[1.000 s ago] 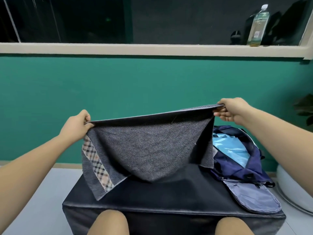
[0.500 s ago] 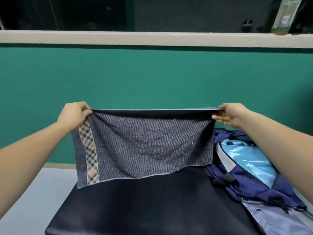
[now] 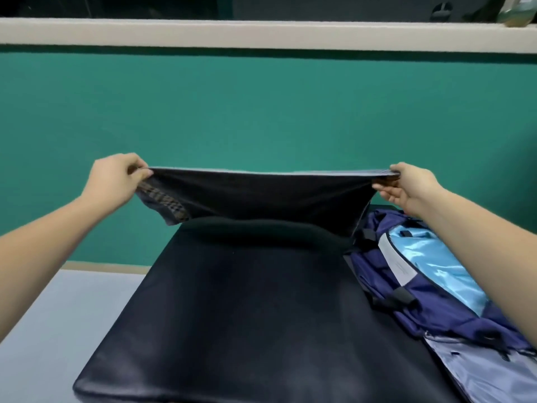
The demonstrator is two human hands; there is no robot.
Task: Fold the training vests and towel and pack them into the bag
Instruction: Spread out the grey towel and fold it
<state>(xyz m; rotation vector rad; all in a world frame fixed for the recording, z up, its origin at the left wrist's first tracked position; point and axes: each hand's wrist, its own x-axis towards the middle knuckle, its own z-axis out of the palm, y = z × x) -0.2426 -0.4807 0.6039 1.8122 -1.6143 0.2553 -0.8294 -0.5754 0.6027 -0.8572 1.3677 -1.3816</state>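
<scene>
A dark grey towel (image 3: 261, 196) with a plaid stripe near its left end is stretched out between my hands above the far end of the black padded bench (image 3: 247, 315). My left hand (image 3: 116, 178) pinches its left corner and my right hand (image 3: 406, 184) pinches its right corner. The cloth swings away from me, nearly level, so I see its shaded underside. A navy bag (image 3: 421, 286) lies open on the bench's right side, showing light blue fabric (image 3: 436, 257) inside it. Whether that fabric is a vest is unclear.
A green wall rises right behind the bench, with a pale window ledge (image 3: 261, 36) above it. Pale grey floor (image 3: 58, 330) lies to the left of the bench. The bag's grey flap (image 3: 479, 370) hangs toward me at the right.
The towel hung down facing me before; now its lower edge has swung away and up, toward the wall. My hands moved forward and my head tipped downward.
</scene>
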